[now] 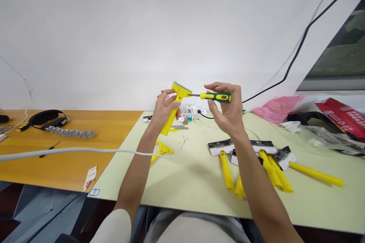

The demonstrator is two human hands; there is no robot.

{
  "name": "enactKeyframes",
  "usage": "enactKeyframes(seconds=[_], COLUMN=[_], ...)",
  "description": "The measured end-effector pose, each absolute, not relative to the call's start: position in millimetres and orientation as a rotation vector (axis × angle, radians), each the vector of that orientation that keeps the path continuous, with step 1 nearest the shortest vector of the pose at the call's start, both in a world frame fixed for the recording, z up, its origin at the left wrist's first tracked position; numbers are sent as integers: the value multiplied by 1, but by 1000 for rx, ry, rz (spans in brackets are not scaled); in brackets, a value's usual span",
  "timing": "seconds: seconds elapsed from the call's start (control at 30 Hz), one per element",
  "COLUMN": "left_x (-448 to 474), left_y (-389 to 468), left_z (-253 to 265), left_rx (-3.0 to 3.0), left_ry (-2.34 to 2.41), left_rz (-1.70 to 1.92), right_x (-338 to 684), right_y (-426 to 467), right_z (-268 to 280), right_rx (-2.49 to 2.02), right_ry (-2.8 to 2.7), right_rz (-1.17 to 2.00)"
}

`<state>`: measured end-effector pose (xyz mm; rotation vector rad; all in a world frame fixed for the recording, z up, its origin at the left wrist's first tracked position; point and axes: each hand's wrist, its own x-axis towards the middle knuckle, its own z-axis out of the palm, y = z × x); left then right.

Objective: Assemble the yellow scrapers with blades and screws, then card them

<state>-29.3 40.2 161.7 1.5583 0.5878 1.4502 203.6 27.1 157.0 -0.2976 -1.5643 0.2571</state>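
Note:
My left hand [164, 111] is wrapped round the handle of a yellow scraper [172, 115], holding it tilted above the table with its metal blade edge up. In my right hand [228, 112] is a green and yellow screwdriver [218, 97], held level and pointing left. Its shaft tip meets the right end of the scraper's head; whether it sits in a screw is too small to tell. Below my left forearm, a second yellow scraper head [164, 148] lies on the table. A grey flat strip [179, 127] and small bits lie behind it.
Several yellow handles [227, 171] with black and white cards lie at the right of the pale table [182, 193]. Further right are a pink bag [278, 108] and a red box [342, 119]. A white cable [85, 150] crosses at left, near headphones [47, 117].

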Motion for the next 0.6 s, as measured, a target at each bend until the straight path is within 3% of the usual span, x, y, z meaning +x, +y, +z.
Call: enactKeyframes(seconds=[0.33,0.6], left_x=[-33,-36], left_y=[3,-18], left_z=[184,188], left_rx=[1615,1685], left_ry=[513,472], left_rz=[1481,1482], right_x=[194,204], right_y=[3,-13], right_z=[167,178], right_rx=[-228,-161], right_ry=[-1462,-1480], right_rz=[46,169])
